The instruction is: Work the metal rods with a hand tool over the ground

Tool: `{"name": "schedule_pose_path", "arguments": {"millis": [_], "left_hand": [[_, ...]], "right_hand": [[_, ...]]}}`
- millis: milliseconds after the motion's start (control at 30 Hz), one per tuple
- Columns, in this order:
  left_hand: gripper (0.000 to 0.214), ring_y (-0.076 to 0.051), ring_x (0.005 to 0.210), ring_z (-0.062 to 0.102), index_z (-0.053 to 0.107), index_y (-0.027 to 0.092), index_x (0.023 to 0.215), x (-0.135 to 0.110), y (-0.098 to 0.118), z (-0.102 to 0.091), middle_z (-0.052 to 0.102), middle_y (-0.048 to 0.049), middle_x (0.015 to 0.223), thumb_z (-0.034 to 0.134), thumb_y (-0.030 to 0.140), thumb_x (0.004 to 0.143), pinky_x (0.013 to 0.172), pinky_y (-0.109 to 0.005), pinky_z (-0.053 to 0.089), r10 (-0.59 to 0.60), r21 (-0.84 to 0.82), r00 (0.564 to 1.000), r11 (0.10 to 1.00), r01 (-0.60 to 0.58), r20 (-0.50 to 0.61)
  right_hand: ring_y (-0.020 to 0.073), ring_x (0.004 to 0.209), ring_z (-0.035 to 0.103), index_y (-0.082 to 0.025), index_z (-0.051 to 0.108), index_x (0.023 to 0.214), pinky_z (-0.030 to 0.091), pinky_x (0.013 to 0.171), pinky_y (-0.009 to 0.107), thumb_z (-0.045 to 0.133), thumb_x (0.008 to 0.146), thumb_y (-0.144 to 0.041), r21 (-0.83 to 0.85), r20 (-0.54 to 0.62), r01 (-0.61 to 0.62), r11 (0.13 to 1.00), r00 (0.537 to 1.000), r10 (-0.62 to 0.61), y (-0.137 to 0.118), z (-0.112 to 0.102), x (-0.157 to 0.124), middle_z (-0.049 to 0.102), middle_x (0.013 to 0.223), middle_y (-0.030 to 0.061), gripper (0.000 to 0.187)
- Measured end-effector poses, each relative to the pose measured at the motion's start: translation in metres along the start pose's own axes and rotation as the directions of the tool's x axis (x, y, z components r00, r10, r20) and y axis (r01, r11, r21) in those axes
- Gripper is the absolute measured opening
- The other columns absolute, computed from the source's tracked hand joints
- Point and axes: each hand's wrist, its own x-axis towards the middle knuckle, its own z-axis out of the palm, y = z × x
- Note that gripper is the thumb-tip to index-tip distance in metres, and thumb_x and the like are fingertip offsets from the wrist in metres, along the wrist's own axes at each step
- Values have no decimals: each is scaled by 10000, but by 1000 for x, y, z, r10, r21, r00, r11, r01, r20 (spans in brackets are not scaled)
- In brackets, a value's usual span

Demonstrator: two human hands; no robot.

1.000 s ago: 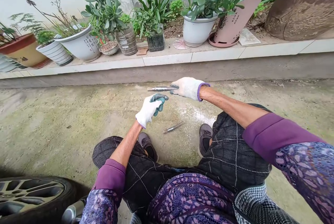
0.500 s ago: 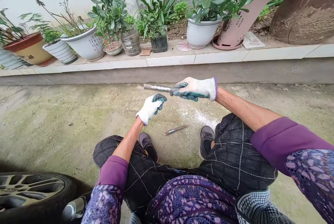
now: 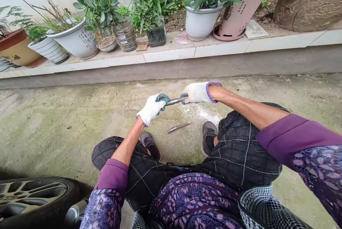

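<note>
Both hands wear white gloves with dark green palms and purple cuffs. Between them is a thin grey-brown rod with a shiny silvery stretch along its middle; its exact kind is unclear. My left hand is closed around the rod's left end. The fingers of my right hand grip the other end, partly hidden behind the glove. The rod is held slightly tilted above the ground, its right end farther up in the picture. Below the hands, a similar rod with a silvery section lies on the concrete between my shoes.
White powder is scattered on the concrete near my right shoe. A low tiled ledge ahead carries several potted plants, among them a white pot. At the lower left is a car wheel beside a silvery metal object.
My left hand has taken hold of the rod's left end, which was free before. My right hand has turned, its palm side less visible, and the rod now tilts the other way. The view shifted slightly.
</note>
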Motion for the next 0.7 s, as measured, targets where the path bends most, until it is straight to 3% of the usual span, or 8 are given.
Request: {"name": "schedule_pose_path", "arguments": {"millis": [167, 333, 433, 567, 700], "left_hand": [[195, -55, 390, 353, 628, 157, 853, -1, 2, -3, 469, 64, 516, 612, 312, 735, 340, -178, 251, 47, -262, 999, 964, -52, -24], [236, -46, 375, 315, 609, 149, 898, 1, 5, -10, 447, 75, 516, 633, 311, 728, 337, -185, 252, 102, -499, 990, 856, -136, -95], [238, -38, 364, 279, 602, 156, 913, 1, 6, -13, 424, 87, 512, 626, 319, 741, 343, -186, 235, 96, -554, 989, 820, -143, -113], [205, -40, 371, 296, 601, 161, 876, 2, 7, -21, 439, 80, 519, 612, 328, 757, 352, -190, 233, 99, -452, 976, 874, -179, -195], [131, -49, 384, 337, 579, 166, 764, 0, 6, -31, 467, 60, 525, 585, 297, 770, 372, -200, 252, 80, -265, 971, 954, -140, -225]], "right_hand": [[141, 611, 542, -217, 720, 997, 348, 566, 277, 559, 825, -401, 82, -194, -48, 996, 979, 63, -2, -17, 10, 678, 754, 16, 299], [116, 542, 471, -177, 693, 977, 348, 521, 271, 566, 842, -384, 291, -348, 12, 957, 933, 94, -20, -32, 19, 594, 670, 1, 278], [87, 455, 397, -169, 653, 949, 330, 425, 245, 576, 854, -361, 562, -291, 60, 825, 948, 129, -34, -36, 21, 503, 601, -31, 227], [62, 403, 339, -170, 609, 911, 298, 333, 206, 599, 869, -365, 788, -208, 165, 594, 978, 5, -45, -37, 18, 461, 575, -48, 200], [56, 379, 352, -159, 621, 956, 309, 312, 185, 603, 879, -352, 824, -114, 138, 549, 990, -79, -43, -35, 9, 467, 558, -49, 209]]}}
